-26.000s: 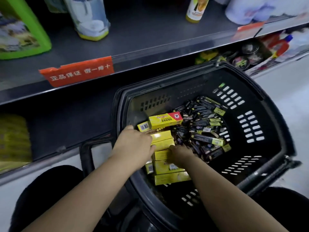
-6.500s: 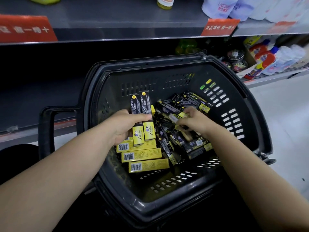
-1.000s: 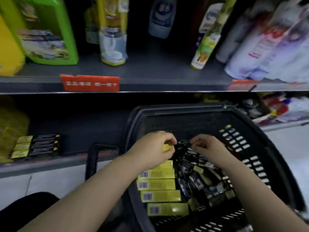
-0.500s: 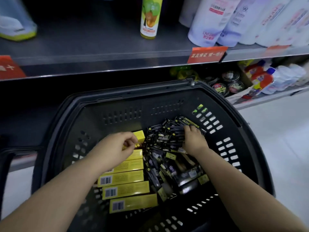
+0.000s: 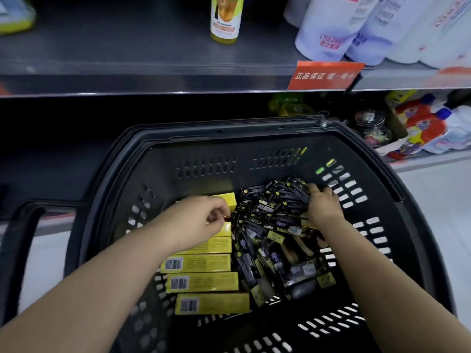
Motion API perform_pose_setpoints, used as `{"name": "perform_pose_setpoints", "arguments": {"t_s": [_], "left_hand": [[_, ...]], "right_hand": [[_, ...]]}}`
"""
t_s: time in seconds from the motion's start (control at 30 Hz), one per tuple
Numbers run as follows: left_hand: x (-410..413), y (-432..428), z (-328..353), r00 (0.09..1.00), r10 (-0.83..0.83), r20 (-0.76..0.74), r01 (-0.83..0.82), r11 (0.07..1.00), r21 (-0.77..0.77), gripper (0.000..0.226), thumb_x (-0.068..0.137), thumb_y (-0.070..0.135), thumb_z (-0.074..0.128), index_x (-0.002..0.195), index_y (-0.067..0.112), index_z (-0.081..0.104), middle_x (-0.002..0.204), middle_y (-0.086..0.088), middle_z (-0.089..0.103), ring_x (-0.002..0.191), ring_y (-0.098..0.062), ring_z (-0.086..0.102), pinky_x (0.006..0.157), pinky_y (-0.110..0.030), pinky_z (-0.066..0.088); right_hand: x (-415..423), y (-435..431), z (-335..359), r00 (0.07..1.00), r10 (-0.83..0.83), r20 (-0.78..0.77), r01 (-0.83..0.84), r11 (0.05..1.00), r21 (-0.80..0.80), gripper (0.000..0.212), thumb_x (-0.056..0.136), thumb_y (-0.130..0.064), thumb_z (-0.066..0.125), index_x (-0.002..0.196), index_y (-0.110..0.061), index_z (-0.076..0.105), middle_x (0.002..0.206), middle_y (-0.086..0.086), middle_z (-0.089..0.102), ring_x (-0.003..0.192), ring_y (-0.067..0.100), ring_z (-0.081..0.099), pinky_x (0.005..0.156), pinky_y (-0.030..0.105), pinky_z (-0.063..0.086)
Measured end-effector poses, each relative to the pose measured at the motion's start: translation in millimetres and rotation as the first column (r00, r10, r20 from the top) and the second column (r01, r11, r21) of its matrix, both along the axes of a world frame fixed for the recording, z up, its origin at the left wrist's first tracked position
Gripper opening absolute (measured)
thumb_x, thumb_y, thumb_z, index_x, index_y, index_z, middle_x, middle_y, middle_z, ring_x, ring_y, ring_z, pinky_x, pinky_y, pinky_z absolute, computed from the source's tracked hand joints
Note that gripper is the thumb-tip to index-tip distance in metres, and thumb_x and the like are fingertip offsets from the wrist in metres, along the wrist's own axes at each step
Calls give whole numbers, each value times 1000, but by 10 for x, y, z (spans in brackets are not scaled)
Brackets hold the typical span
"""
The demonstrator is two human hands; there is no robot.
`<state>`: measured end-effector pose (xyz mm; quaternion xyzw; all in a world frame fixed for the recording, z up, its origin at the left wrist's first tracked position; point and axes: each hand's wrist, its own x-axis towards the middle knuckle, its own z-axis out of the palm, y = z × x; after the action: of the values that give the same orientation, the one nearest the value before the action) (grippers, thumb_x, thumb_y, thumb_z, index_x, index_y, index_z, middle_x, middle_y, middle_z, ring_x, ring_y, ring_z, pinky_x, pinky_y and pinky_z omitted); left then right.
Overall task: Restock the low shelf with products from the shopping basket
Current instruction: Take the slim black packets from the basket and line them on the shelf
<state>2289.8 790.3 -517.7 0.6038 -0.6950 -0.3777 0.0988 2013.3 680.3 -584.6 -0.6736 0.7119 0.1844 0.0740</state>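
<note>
Two at once: reached into the shopping basket [image 5: 254,128] with left hand [image 5: 201,220] and right hand [image 5: 322,205]. Looked to be mid-pick, gathering stock, with nothing yet carried across. Curled the left hand's fingers onto the end of a yellow box [image 5: 228,200] at the far end of its row, apparently in a pinch, though with the contact partly hidden under the knuckles. Clamped the right hand over a bunch of black-and-yellow packs [image 5: 270,225] at the far edge of their heap.

Held in the basket: yellow boxes [image 5: 201,282] lying flat, side by side along the left, barcodes up; black-and-yellow packs heaped loose and crisscross just beside them on the right. Sat right in front of the low shelf [image 5: 51,171], too dark there to make out its contents. Carried on the upper shelf [image 5: 127,80]: a yellow bottle [image 5: 224,21], white pouches [image 5: 331,29], a red tag [image 5: 323,75] on the lip.

Judged plenty left to do, given the stock in the basket. Called next for lifting both handfuls clear of the rim without shedding loose packs, then swinging low to the shelf and setting them down square.
</note>
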Motion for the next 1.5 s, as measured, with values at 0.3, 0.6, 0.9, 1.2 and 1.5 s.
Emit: {"name": "perform_pose_setpoints", "arguments": {"t_s": [0.3, 0.6, 0.9, 1.2, 1.5], "left_hand": [[-358, -74, 9, 982, -185, 42, 184, 982, 30, 34, 94, 43, 46, 123, 26, 51, 98, 18, 57, 94, -7, 58, 80, -28, 47], [-444, -267, 82, 869, 311, -384, -179, 922, 342, 33, 89, 43, 57, 110, 17, 53, 112, -8, 64, 97, -25, 63, 92, -44, 50], [-557, -337, 30, 971, 33, -235, 3, 988, 152, 63, 89, 48, 52, 142, 17, 34, 137, -4, 51, 116, -21, 53, 94, -33, 43], [-658, -377, 32, 952, 117, -284, -40, 964, 265, 64, 90, 51, 50, 140, 14, 35, 135, -11, 51, 119, -28, 51, 99, -41, 43], [-724, -373, 129, 830, 254, -497, -14, 900, 435, 61, 92, 48, 49, 143, 23, 28, 135, -12, 51, 114, -31, 56, 95, -49, 48]], "right_hand": [[15, 573, 607, 539, -546, 641, 225, 827, 515, 64, 81, -14, 70, 138, -7, 40, 130, 9, 52, 110, 25, 54, 75, 31, 52], [749, 1254, 867, 183, -400, 898, 62, 917, 395, 17, 95, -31, 50, 106, -25, 62, 101, -5, 67, 85, 8, 67, 77, 26, 57], [-340, 638, 248, 969, -206, 134, 187, 972, 144, 62, 88, -20, 59, 141, -12, 29, 138, 15, 42, 120, 33, 48, 94, 37, 41], [-393, 699, 120, 981, -103, -162, 111, 993, 38, 45, 90, -27, 59, 129, -12, 44, 124, 10, 52, 112, 31, 53, 84, 38, 44], [356, 912, 781, 332, -299, 895, 350, 920, 177, 34, 80, -45, 66, 80, -12, 60, 55, -11, 63, 52, 6, 63, 55, 23, 52]]}}
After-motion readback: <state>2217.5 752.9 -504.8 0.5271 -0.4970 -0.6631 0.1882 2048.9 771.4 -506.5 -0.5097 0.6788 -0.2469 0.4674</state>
